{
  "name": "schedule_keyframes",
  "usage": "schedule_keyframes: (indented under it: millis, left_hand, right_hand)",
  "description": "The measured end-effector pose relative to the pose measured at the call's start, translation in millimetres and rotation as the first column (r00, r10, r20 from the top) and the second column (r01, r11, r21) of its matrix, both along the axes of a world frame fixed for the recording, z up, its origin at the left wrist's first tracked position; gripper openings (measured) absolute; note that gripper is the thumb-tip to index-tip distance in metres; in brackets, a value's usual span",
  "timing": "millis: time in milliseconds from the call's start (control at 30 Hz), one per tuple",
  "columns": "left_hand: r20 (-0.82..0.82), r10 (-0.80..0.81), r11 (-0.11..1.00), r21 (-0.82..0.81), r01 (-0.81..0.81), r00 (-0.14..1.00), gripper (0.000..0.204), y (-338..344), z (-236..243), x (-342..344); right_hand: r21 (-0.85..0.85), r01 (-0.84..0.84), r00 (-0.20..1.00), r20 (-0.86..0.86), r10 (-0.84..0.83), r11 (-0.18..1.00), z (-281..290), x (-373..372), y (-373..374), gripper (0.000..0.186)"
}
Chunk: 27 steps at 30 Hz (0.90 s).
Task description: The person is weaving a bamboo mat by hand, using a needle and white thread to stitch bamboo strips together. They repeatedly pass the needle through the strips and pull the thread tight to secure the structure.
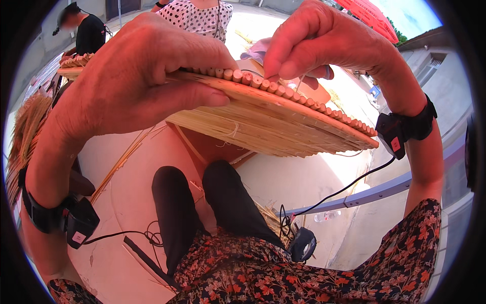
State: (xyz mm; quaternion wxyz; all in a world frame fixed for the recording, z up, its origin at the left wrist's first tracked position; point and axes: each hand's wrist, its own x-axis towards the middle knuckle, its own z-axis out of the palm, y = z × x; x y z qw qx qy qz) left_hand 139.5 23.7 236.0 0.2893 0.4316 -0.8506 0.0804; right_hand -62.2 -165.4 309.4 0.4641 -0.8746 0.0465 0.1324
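A panel of pale straw-coloured stalks point(253, 130) is raised in front of me, its row of round cut ends facing me along the top. A thin wooden rod point(309, 112) runs under those ends. My left hand point(134, 76) clamps the panel's near edge at the left, thumb below the rod and fingers over the top. Just right of it, my right hand point(324, 43) is closed in a pinch at the stalk ends. Whatever lies between its fingertips is too small to make out. A dark, thin strand curves beside those fingertips. Several pale thread loops show on the panel's underside.
Bundled stalks point(25, 137) stand at the far left. Loose sticks point(121, 159) lie on the floor. Cables trail from wrist devices point(83, 223) on both arms. A grey-blue curved rail point(364, 195) crosses at right. Two people, one in polka dots point(195, 17), are beyond the panel.
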Motion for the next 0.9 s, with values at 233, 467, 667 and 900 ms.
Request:
schedule_keyframes:
  millis: [233,467,667,900]
  left_hand:
    - [-0.101,-0.045,0.985,0.162,0.061,0.994,0.026,-8.2,11.1,10.9]
    - [-0.158,-0.083,0.980,0.166,0.110,0.984,0.028,-9.9,-0.1,10.6]
    - [-0.101,-0.119,0.980,0.151,0.134,0.988,0.028,-5.6,-6.0,9.1]
    - [-0.108,-0.119,0.971,0.193,0.138,0.987,0.028,-3.9,-2.8,4.8]
  right_hand:
    - [-0.375,0.134,0.965,0.261,-0.035,0.917,0.1,-10.0,23.8,0.014]
    - [-0.614,-0.043,0.866,0.370,0.336,0.788,-10.3,-13.2,19.4,0.018]
    - [-0.569,-0.080,0.832,0.415,0.370,0.818,-28.0,-10.5,13.9,0.015]
    - [-0.497,-0.078,0.848,0.424,0.320,0.864,-36.4,-6.4,14.1,0.013]
